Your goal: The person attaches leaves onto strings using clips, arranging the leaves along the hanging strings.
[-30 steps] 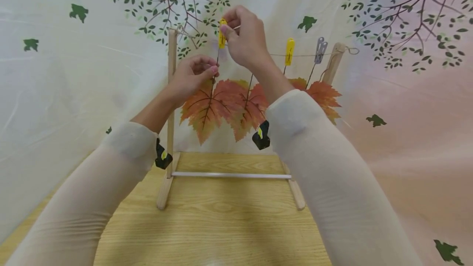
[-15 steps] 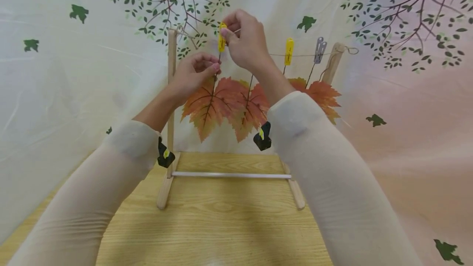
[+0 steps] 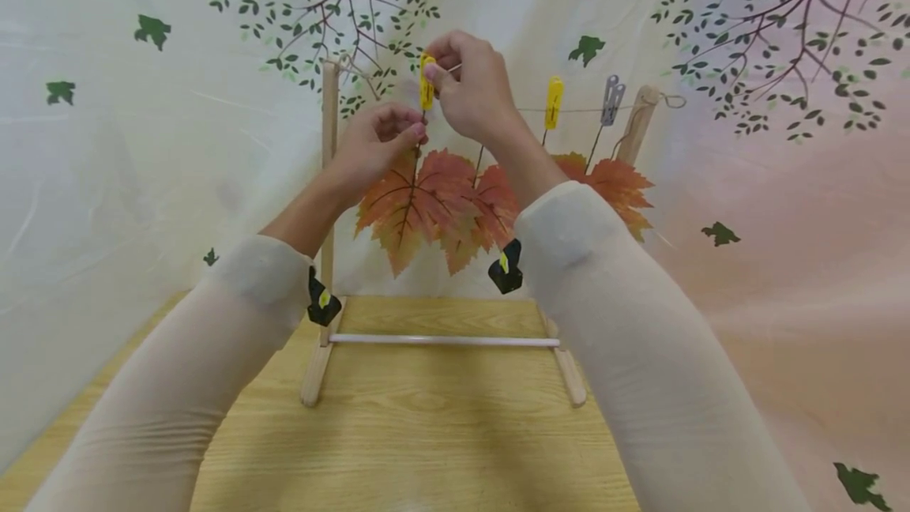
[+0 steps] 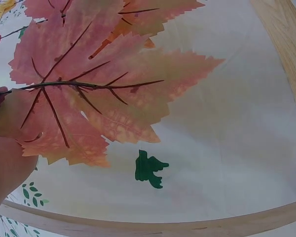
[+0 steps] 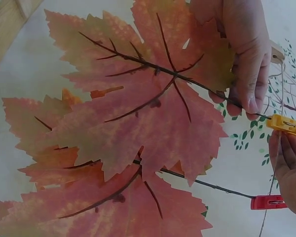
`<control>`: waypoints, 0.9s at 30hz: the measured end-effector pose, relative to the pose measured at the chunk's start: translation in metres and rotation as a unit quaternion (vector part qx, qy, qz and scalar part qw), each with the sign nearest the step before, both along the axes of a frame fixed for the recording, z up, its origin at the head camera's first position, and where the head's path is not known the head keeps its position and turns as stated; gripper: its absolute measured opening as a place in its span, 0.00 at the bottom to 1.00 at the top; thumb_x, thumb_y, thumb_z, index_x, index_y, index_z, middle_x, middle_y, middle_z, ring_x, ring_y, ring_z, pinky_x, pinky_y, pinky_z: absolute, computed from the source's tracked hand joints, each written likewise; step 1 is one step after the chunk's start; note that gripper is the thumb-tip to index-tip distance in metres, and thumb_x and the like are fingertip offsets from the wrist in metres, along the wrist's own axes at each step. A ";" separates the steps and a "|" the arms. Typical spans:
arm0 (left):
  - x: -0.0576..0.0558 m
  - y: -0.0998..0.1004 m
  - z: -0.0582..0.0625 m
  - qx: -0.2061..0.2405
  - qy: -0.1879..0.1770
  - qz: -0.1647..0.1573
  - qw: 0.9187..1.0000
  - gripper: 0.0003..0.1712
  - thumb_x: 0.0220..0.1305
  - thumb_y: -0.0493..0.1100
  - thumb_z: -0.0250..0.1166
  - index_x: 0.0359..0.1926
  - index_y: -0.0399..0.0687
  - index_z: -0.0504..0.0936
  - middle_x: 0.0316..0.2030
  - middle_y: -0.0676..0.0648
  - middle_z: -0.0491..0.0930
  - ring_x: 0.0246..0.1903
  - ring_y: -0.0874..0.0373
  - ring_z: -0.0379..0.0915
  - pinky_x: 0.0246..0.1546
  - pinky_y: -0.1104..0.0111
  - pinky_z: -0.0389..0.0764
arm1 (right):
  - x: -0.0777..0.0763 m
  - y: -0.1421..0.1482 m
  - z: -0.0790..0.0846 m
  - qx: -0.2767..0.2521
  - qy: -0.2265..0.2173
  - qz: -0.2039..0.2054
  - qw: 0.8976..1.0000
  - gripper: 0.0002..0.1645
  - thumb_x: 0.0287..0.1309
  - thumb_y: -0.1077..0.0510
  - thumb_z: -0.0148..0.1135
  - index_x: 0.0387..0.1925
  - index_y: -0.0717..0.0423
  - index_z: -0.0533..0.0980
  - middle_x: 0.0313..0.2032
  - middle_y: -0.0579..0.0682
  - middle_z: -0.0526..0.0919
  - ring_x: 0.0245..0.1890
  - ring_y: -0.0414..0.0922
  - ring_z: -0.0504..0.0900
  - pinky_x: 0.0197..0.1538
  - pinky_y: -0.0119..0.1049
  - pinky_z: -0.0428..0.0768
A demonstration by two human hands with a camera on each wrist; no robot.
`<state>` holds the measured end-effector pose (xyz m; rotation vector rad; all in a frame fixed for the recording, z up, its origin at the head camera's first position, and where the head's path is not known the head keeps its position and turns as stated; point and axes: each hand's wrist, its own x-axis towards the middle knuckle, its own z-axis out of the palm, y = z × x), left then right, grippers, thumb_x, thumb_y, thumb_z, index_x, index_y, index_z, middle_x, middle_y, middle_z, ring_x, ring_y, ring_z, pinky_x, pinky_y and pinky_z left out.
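My right hand (image 3: 435,73) pinches a yellow clothespin (image 3: 426,81) at the string (image 3: 583,108) of a small wooden rack (image 3: 329,180). Just below it, my left hand (image 3: 412,133) pinches the thin stem of an orange-red maple leaf (image 3: 412,204). In the right wrist view the leaf (image 5: 153,98) fills the frame. Its stem runs past the left hand's fingers (image 5: 241,54) to the mouth of the yellow clothespin (image 5: 283,123). The left wrist view shows the leaf (image 4: 84,94) from behind, beside my palm (image 4: 5,163).
More leaves hang on the string from a red clothespin (image 5: 269,201), a second yellow clothespin (image 3: 553,101) and a grey one (image 3: 611,99). The rack stands on a wooden table (image 3: 426,433) with a white crossbar (image 3: 441,340). A leaf-printed cloth (image 3: 782,180) hangs behind.
The right hand has come down a little with the yellow clothespin, closer to the left hand. The left hand keeps its hold on the stem, and the leaf has shifted slightly right.
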<state>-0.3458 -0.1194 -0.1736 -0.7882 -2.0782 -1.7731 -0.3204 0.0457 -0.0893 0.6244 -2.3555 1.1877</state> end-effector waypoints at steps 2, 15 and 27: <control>0.001 0.000 0.000 -0.001 -0.001 0.003 1.000 0.13 0.74 0.39 0.62 0.53 0.35 0.80 0.42 0.46 0.83 0.47 0.44 0.78 0.48 0.69 0.81 | 0.000 0.000 0.000 0.001 -0.001 -0.001 1.000 0.15 0.75 0.56 0.55 0.58 0.55 0.77 0.49 0.49 0.79 0.46 0.43 0.80 0.47 0.32 0.79; 0.003 -0.001 -0.001 0.000 0.006 0.006 1.000 0.12 0.74 0.39 0.62 0.53 0.35 0.80 0.41 0.47 0.82 0.45 0.45 0.79 0.46 0.68 0.81 | 0.002 0.000 0.002 0.010 -0.018 -0.001 1.000 0.18 0.75 0.56 0.54 0.61 0.55 0.75 0.52 0.50 0.79 0.48 0.42 0.80 0.48 0.32 0.79; 0.003 -0.001 -0.001 -0.005 0.007 0.011 1.000 0.12 0.75 0.39 0.61 0.54 0.36 0.80 0.42 0.46 0.82 0.50 0.38 0.77 0.47 0.69 0.81 | 0.004 0.002 0.002 0.021 -0.043 0.011 0.999 0.24 0.77 0.54 0.52 0.70 0.52 0.71 0.61 0.50 0.77 0.54 0.41 0.78 0.52 0.32 0.79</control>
